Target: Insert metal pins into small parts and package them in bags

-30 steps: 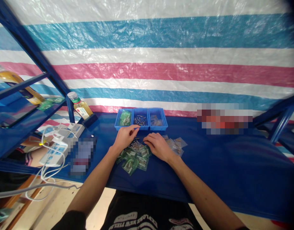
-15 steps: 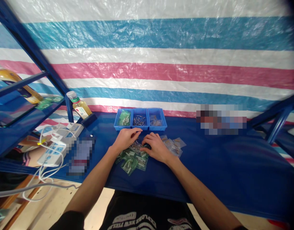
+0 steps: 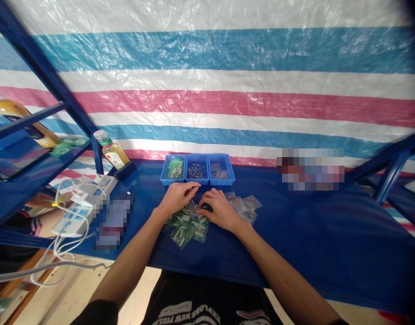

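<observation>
Picking through small metal pieces looks to be our step in hand, just before our landmark, the row of three open blue plastic bins (image 3: 222,182). Well left of the row, white plastic power strips (image 3: 73,216) crowd the bench, so our left elbow has less room there. In front of the row's left end, our left hand (image 3: 177,196) brings thumb and forefinger together near the middle front wall; we cannot tell whether they pinch anything. Any next move into the row calls for lifting over that wall. Nearer us than the row lie a heap of green plastic bags holding silvery cylinders (image 3: 183,228) and some loose slim metal pins (image 3: 190,208); the bench's front edge runs nearer still, so dragged pieces could drop. Before the row's right half, our right hand (image 3: 218,208) curls down over something dark; we cannot tell whether it grips that. Before the row's right end lie clear plastic bags of brownish pins (image 3: 246,205). Farther right of the row, the smooth blue bench (image 3: 295,234) spreads broadly, giving our right forearm room.
</observation>
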{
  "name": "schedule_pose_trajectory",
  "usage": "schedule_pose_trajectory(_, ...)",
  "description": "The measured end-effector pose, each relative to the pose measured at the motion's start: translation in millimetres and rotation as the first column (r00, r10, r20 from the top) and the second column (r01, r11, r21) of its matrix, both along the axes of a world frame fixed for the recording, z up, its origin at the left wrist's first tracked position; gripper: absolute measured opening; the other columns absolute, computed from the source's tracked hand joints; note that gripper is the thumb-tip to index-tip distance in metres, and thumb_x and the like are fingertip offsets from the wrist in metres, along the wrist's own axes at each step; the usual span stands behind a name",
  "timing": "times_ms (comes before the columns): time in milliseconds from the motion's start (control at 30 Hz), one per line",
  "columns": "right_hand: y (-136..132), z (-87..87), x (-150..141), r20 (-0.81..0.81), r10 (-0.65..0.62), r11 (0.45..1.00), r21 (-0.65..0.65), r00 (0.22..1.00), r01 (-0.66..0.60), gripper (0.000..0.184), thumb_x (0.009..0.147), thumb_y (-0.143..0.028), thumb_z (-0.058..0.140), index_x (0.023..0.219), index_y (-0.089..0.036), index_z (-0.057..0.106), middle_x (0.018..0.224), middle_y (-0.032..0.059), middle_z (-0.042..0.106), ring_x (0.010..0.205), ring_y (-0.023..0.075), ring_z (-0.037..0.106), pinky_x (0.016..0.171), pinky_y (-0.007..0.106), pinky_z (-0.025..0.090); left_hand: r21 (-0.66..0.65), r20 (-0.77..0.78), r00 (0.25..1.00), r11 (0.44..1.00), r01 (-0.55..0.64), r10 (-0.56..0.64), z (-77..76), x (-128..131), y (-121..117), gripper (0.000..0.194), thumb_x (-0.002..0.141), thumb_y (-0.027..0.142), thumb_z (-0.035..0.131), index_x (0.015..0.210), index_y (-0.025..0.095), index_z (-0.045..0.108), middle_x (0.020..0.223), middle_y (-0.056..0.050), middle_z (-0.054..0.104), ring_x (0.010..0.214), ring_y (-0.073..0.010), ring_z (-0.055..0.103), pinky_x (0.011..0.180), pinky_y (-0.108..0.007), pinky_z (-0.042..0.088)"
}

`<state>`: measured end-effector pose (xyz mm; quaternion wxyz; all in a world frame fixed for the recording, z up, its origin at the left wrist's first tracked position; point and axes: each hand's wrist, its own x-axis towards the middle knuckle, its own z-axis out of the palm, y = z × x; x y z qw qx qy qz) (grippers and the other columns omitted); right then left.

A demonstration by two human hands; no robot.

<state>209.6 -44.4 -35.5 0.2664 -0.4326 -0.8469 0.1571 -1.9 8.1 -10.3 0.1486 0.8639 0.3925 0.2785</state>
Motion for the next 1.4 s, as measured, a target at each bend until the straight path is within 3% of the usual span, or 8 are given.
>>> schedule_pose_trajectory(200, 0, 1.1, -2, -0.089, -0.005, 0.999, -0.034, 0.996, 0.002, 0.007, 0.092, -0.023, 0.074, 0.089, -0.023, 0.068, 0.098, 0.0023, 0.070, 0.098, 0.0230, 0.055, 0.087, 0.038, 0.037, -0.022, 0.016, 1.000, 1.000, 0.000, 0.000, 0.9, 1, 0, 0.027, 0.103, 0.034, 0.054, 0.118, 0.023, 0.074, 0.084, -0.003, 0.077, 0.067, -0.0148, 0.068, 0.069, -0.024, 0.049)
schedule_pose_trajectory(300, 1, 2.0, -1, -0.244, -0.030, 0.995, -0.103, 0.969, 0.005, 0.007, 0.095, -0.023, 0.068, 0.089, -0.023, 0.067, 0.092, 0.0016, 0.068, 0.092, 0.0211, 0.056, 0.084, 0.036, 0.041, -0.022, 0.055, 0.998, 0.999, 0.027, -0.025, 5.8, 1, -2, 0.027, 0.104, 0.034, 0.053, 0.117, 0.022, 0.073, 0.098, -0.005, 0.078, 0.083, -0.0174, 0.071, 0.079, -0.027, 0.051)
schedule_pose_trajectory(367, 3, 2.1, 1, -0.389, -0.076, 0.983, -0.185, 0.918, 0.003, 0.009, 0.098, -0.027, 0.062, 0.092, -0.022, 0.066, 0.090, 0.0012, 0.067, 0.083, 0.0187, 0.058, 0.078, 0.032, 0.044, 0.003, 0.087, 0.995, 0.999, 0.054, -0.054, 10.7, 1, -4, 0.028, 0.104, 0.035, 0.053, 0.115, 0.021, 0.073, 0.105, -0.007, 0.076, 0.095, -0.0196, 0.070, 0.087, -0.030, 0.051)
schedule_pose_trajectory(467, 6, 1.5, 4, -0.556, -0.153, 0.962, -0.272, 0.817, -0.005, 0.016, 0.100, -0.037, 0.059, 0.096, -0.022, 0.064, 0.091, 0.0008, 0.066, 0.080, 0.0175, 0.059, 0.074, 0.030, 0.046, 0.005, 0.096, 0.989, 0.993, 0.116, -0.116, 16.2, 1, -7, 0.029, 0.103, 0.038, 0.054, 0.114, 0.020, 0.073, 0.098, -0.008, 0.074, 0.088, -0.0194, 0.066, 0.084, -0.031, 0.051)
schedule_pose_trajectory(667, 9, -2.7, 4, -0.679, -0.235, 0.946, -0.325, 0.696, 0.003, 0.022, 0.096, -0.045, 0.062, 0.093, -0.023, 0.063, 0.083, 0.0012, 0.064, 0.073, 0.0174, 0.060, 0.066, 0.029, 0.049, 0.025, 0.105, 0.981, 0.986, 0.163, -0.164, 10.2, 5, -7, 0.023, 0.099, 0.038, 0.063, 0.100, 0.018, 0.074, 0.084, -0.006, 0.070, 0.080, -0.0181, 0.063, 0.074, -0.029, 0.048)
schedule_pose_trajectory(900, 7, -5.8, 1, -0.582, -0.200, 0.954, -0.298, 0.788, 0.022, 0.020, 0.093, -0.041, 0.066, 0.100, -0.023, 0.069, 0.094, 0.0025, 0.071, 0.082, 0.0195, 0.064, 0.073, 0.031, 0.051, -0.055, 0.098, 0.985, 0.987, 0.149, -0.144, 5.5, 3, -3, 0.027, 0.098, 0.039, 0.064, 0.083, 0.017, 0.070, 0.076, -0.003, 0.067, 0.071, -0.0151, 0.061, 0.067, -0.025, 0.045)
schedule_pose_trajectory(1100, 8, -6.4, 3, -0.590, -0.218, 0.953, -0.302, 0.778, 0.038, 0.016, 0.092, -0.038, 0.067, 0.090, -0.022, 0.068, 0.083, 0.0004, 0.069, 0.073, 0.0182, 0.060, 0.069, 0.030, 0.048, -0.068, 0.106, 0.985, 0.987, 0.147, -0.139, 3.1, 4, -2, 0.019, 0.096, 0.037, 0.067, 0.095, 0.019, 0.072, 0.091, -0.004, 0.073, 0.083, -0.0168, 0.066, 0.077, -0.027, 0.048)
schedule_pose_trajectory(1400, 8, -7.8, 3, -0.551, -0.200, 0.961, -0.270, 0.810, 0.053, 0.018, 0.095, -0.038, 0.062, 0.092, -0.022, 0.070, 0.086, 0.0014, 0.071, 0.075, 0.0192, 0.062, 0.071, 0.031, 0.049, -0.081, 0.067, 0.989, 0.987, 0.138, -0.132, 2.9, 4, -2, 0.034, 0.094, 0.047, 0.069, 0.080, 0.016, 0.065, 0.076, -0.001, 0.063, 0.069, -0.0138, 0.057, 0.065, -0.025, 0.042)
